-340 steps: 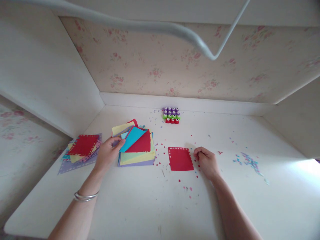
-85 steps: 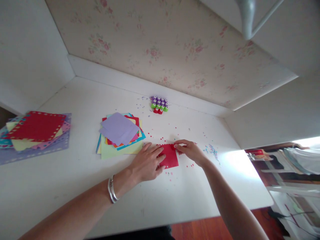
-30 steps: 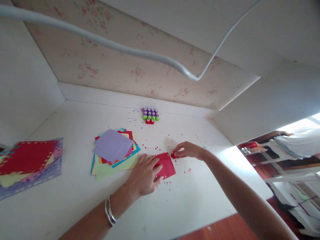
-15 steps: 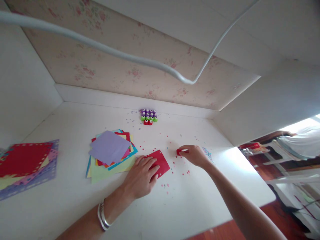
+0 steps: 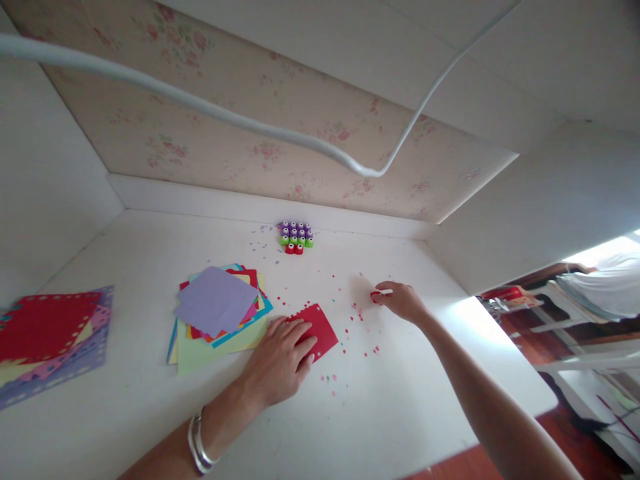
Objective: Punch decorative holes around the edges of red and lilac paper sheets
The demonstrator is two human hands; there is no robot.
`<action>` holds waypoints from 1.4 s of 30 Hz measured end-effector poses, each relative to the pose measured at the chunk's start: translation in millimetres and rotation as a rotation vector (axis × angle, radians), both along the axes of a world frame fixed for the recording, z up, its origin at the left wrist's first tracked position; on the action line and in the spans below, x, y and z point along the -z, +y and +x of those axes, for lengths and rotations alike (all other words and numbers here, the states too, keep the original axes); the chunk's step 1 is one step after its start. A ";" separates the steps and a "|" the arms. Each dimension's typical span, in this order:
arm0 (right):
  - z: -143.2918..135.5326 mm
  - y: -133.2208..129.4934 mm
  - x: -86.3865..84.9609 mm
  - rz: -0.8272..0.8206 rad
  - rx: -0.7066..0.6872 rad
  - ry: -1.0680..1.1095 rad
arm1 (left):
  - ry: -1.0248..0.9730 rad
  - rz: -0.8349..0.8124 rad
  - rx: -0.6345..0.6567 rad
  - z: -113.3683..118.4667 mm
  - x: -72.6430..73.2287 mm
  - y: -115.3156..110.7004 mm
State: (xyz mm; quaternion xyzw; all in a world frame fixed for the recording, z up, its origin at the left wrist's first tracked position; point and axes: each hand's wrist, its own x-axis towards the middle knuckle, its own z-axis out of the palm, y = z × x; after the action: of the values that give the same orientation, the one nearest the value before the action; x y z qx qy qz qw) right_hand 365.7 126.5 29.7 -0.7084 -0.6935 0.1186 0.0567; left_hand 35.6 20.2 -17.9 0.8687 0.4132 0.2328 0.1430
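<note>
Punch (image 5: 375, 297), red, sits pinched between thumb and fingertips of the right hand (image 5: 401, 303), on the side of the sheet (image 5: 323, 328) nearer the table's (image 5: 405, 393) right edge. The left hand (image 5: 280, 363), fingers loosely spread, rests on that red sheet mid-table. I'd pin it flat, square its border to the punch and push straight. On the punches (image 5: 296, 237) by the back edge, no writing is legible.

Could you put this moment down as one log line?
left hand: resting on square red paper | right hand: holding small red punch, apart from paper | nearby: stacked multicoloured paper sheets
</note>
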 end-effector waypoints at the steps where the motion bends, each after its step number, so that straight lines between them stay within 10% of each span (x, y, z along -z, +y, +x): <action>1: -4.4 1.9 -2.4 0.012 -0.003 -0.013 | 0.003 -0.005 0.000 0.0 -0.2 -0.1; 17: -183.3 95.1 15.2 0.144 -0.500 0.086 | 0.017 0.077 -0.248 0.2 8.5 2.5; 32: -153.0 38.7 24.6 0.096 -0.316 0.167 | -0.295 -0.115 -0.264 -4.4 4.1 6.9; 38: -132.2 -24.0 50.0 0.217 -0.015 1.018 | -0.515 -0.122 -0.365 -7.5 7.8 15.3; 42: -127.9 -55.8 55.3 0.159 0.099 1.202 | -0.623 -0.289 -0.359 -8.2 7.3 22.1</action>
State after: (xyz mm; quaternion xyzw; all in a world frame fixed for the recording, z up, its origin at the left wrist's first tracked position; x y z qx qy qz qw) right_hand 237.9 70.7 -25.6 -0.5425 -0.5131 0.4429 0.4963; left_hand 27.4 42.4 -25.2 0.6412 0.5240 0.4461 0.3396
